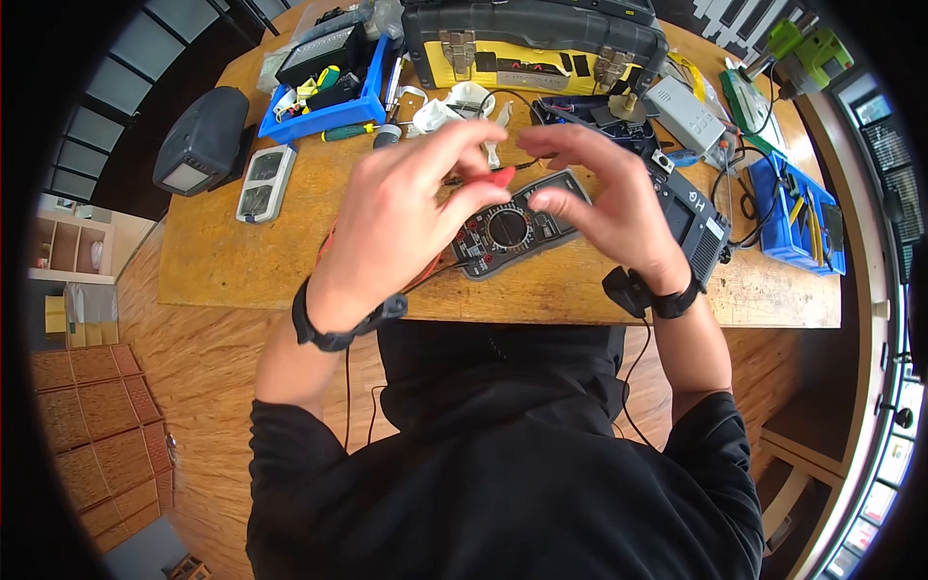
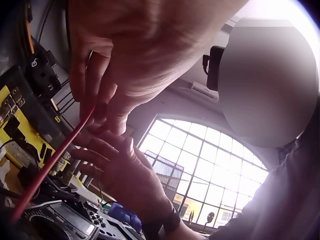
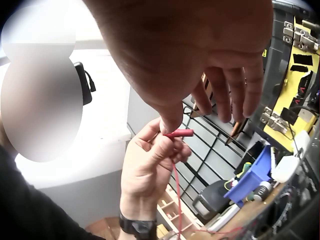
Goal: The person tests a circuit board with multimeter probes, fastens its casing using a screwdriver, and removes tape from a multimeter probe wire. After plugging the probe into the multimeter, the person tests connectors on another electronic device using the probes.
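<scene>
Above the table, my left hand (image 1: 391, 208) pinches the red end of a test lead (image 3: 181, 133) between thumb and fingers. Its thin red cable (image 3: 177, 190) hangs below that hand in the right wrist view. My right hand (image 1: 619, 193) is beside it, fingers extended and apart, thumb pointing toward the red end, gripping nothing. Below both hands lies a dark multimeter (image 1: 507, 230) with a round dial. A black lead (image 1: 435, 276) runs to its lower left edge.
A black and yellow toolbox (image 1: 536, 53) stands at the back. Blue bins sit left (image 1: 329, 111) and right (image 1: 788, 222), holding tools. A black device (image 1: 691, 222) lies right of the multimeter, and a grey handheld device (image 1: 266, 184) at left. The table's front edge (image 1: 541, 314) is near my body.
</scene>
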{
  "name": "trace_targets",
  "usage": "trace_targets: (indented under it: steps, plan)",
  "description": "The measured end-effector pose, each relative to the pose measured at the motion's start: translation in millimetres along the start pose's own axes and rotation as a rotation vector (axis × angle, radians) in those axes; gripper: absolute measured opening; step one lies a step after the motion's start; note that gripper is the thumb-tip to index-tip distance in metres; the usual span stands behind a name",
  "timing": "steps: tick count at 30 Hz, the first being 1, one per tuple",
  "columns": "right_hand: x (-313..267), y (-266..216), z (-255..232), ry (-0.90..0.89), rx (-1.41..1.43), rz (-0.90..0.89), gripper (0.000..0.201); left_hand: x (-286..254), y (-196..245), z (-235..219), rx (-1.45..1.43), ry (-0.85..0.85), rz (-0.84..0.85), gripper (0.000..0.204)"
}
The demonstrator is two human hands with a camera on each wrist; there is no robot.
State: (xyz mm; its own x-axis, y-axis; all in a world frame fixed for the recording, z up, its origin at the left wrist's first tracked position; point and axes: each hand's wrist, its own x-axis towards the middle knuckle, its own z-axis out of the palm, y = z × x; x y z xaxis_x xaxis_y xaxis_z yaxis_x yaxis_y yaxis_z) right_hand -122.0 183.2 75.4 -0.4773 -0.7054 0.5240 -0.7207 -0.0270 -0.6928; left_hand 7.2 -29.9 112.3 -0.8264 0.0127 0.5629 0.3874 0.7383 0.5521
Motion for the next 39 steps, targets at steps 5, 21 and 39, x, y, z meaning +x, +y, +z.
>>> trace_targets:
  steps: [5, 21, 39]
  plan:
    - [17.9, 0.1, 1.2, 0.025, 0.018, -0.032, 0.031, 28.3, -13.8, 15.6, 0.055, -0.094, 0.086, 0.044]
    - [-5.5, 40.6, 13.6, 0.095, -0.046, -0.336, 0.02, 117.9, -133.0, 68.6, 0.269, -0.244, 0.401, 0.046]
    - [-7.4, 51.5, 35.8, -0.022, 0.158, -0.075, 0.011, 50.7, -160.8, -44.3, -0.453, -0.264, -0.253, 0.036]
